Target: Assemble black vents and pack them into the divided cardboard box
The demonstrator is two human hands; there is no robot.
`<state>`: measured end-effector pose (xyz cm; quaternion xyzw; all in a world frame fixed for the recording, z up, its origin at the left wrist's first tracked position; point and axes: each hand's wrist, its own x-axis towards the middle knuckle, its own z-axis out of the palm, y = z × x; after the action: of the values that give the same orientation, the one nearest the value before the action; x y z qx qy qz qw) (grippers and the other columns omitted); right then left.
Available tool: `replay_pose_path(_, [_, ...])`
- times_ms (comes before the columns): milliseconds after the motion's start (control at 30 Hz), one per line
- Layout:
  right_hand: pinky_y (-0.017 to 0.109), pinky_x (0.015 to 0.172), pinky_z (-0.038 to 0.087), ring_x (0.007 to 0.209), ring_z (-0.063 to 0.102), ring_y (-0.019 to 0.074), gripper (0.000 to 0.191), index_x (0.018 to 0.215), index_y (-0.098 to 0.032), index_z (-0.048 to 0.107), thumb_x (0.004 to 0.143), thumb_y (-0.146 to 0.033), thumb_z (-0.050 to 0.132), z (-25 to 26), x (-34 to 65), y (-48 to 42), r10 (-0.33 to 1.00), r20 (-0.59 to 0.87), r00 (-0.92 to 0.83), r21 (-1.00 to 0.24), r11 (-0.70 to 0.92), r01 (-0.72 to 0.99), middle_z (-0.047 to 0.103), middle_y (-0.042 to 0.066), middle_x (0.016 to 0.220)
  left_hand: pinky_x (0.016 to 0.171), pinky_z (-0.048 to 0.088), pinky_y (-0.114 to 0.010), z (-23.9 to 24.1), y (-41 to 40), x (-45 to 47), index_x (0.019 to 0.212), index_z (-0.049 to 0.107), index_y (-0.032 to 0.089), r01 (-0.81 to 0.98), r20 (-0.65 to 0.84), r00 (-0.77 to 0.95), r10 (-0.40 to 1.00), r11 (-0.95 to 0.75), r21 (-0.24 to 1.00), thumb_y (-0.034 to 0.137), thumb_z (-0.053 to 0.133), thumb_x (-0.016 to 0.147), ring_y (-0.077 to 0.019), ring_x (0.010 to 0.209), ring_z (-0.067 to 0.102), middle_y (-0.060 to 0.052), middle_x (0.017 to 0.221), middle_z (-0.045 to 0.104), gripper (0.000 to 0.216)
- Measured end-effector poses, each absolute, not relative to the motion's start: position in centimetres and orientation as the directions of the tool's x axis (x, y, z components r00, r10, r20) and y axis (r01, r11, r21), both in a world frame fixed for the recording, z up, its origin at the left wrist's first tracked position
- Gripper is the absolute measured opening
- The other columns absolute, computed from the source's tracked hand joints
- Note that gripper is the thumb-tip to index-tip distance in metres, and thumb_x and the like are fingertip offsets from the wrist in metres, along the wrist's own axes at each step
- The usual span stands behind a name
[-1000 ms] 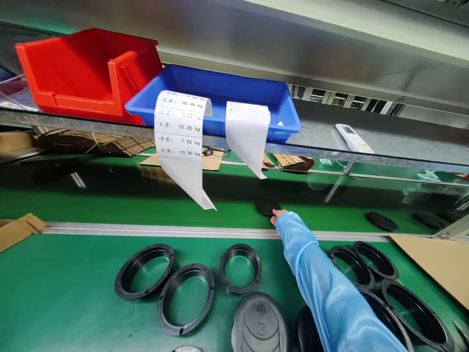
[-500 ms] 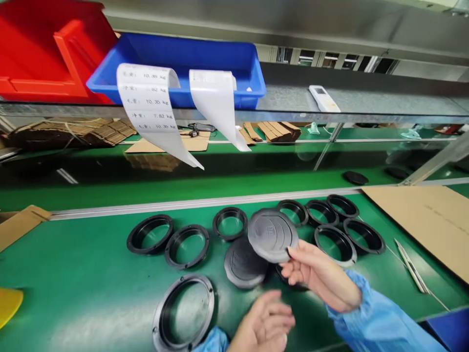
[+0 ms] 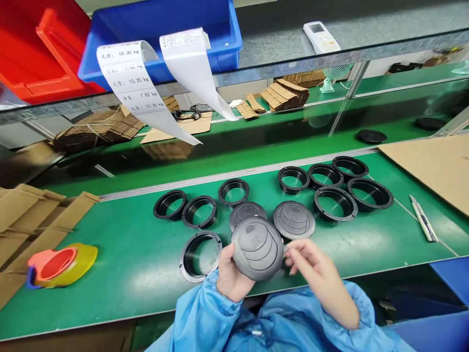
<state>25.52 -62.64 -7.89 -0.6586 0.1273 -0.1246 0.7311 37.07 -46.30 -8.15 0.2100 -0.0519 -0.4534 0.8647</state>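
My left hand is closed on the rim of a dark grey round air vent, held tilted over the front of the bench, its curved slats and a small moulded mark facing me. By the vent's right edge is my right hand, thumb and fingers pinched together; whether they touch the vent or hold something small I cannot tell. Just behind lie two more round vents, one to the right and another partly hidden by the held one. A black ring rests left of my left hand.
More black rings stand at the back right, several others at the back left. A cutter knife and cardboard lie right. At left are a yellow tape roll and cardboard dividers. Overhead, a shelf holds a blue bin.
The vent in my right hand has gone down onto the bench or across to my left hand; I cannot tell which. My left hand, empty before, now grips a vent. The view has tilted downward.
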Motion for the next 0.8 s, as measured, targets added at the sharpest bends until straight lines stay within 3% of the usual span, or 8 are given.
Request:
replay_pose_path(33, [0.031, 0.077, 0.058, 0.088, 0.065, 0.0194, 0.025, 0.110, -0.022, 0.067, 0.103, -0.045, 0.059, -7.8, 25.7, -63.2, -0.458, 0.103, 0.883, -0.994, -0.086, 0.072, 0.064, 0.007, 0.100, 0.120, 0.024, -0.061, -7.9, -46.4, 37.1, 0.125, 0.069, 0.025, 0.795, -0.096, 0.536, -0.839, 0.464, 0.390, 0.058, 0.065, 0.084, -0.0373, 0.139, 0.045, -0.008, 0.127, 0.069, 0.053])
replay_pose_path(67, [0.036, 0.088, 0.055, 0.101, 0.062, 0.0219, 0.024, 0.116, -0.025, 0.067, 0.105, -0.042, 0.055, -7.6, 25.8, -63.7, -0.479, 0.227, 0.848, -0.961, -0.253, 0.115, 0.061, 0.008, 0.113, 0.121, 0.021, -0.063, -7.6, -46.5, 36.9, 0.125, 0.069, 0.025, 0.827, -0.091, 0.484, -0.870, 0.421, 0.372, 0.059, 0.062, 0.086, -0.0379, 0.142, 0.041, -0.008, 0.131, 0.067, 0.052])
replay_pose_path(167, [0.046, 0.108, 0.042, 0.128, 0.043, 0.0274, 0.029, 0.126, -0.031, 0.067, 0.108, -0.037, 0.046, -7.2, 26.4, -64.0, -0.298, 0.405, 0.864, -0.827, -0.523, 0.207, 0.047, 0.008, 0.137, 0.122, 0.016, -0.063, -7.2, -47.2, 36.1, 0.128, 0.068, 0.024, 0.878, -0.089, 0.391, -0.916, 0.341, 0.337, 0.054, 0.056, 0.092, -0.0366, 0.146, 0.035, -0.008, 0.136, 0.064, 0.049])
replay_pose_path(433, [0.055, 0.112, 0.032, 0.133, 0.031, 0.0313, 0.041, 0.130, -0.027, 0.064, 0.111, -0.044, 0.033, -7.8, 26.7, -64.5, -0.189, 0.373, 0.908, -0.795, -0.571, 0.207, 0.041, 0.009, 0.143, 0.118, 0.023, -0.065, -7.5, -47.7, 35.1, 0.127, 0.068, 0.027, 0.940, -0.194, 0.272, -0.943, 0.217, 0.263, 0.062, 0.056, 0.091, -0.0378, 0.141, 0.042, -0.007, 0.137, 0.063, 0.051])
replay_pose_path(567, [0.055, 0.113, 0.030, 0.134, 0.029, 0.0321, 0.047, 0.116, -0.025, 0.068, 0.111, -0.048, 0.028, -7.5, 26.8, -64.8, -0.121, 0.348, 0.930, -0.791, -0.569, 0.222, 0.044, 0.009, 0.140, 0.115, 0.028, -0.067, -7.6, -47.9, 34.9, 0.120, 0.069, 0.025, 0.951, -0.298, 0.266, -0.917, 0.200, 0.234, 0.063, 0.066, 0.084, -0.0410, 0.139, 0.043, -0.008, 0.139, 0.061, 0.052])
replay_pose_path(800, [0.050, 0.112, 0.029, 0.133, 0.032, 0.0295, 0.049, 0.114, -0.024, 0.066, 0.111, -0.052, 0.026, -7.6, 26.6, -64.5, -0.175, 0.354, 0.919, -0.851, -0.468, 0.239, 0.047, 0.009, 0.139, 0.111, 0.034, -0.067, -7.5, -48.0, 34.7, 0.122, 0.066, 0.021, 0.961, -0.322, 0.241, -0.915, 0.178, 0.213, 0.066, 0.066, 0.083, -0.0417, 0.134, 0.049, -0.012, 0.135, 0.063, 0.059])
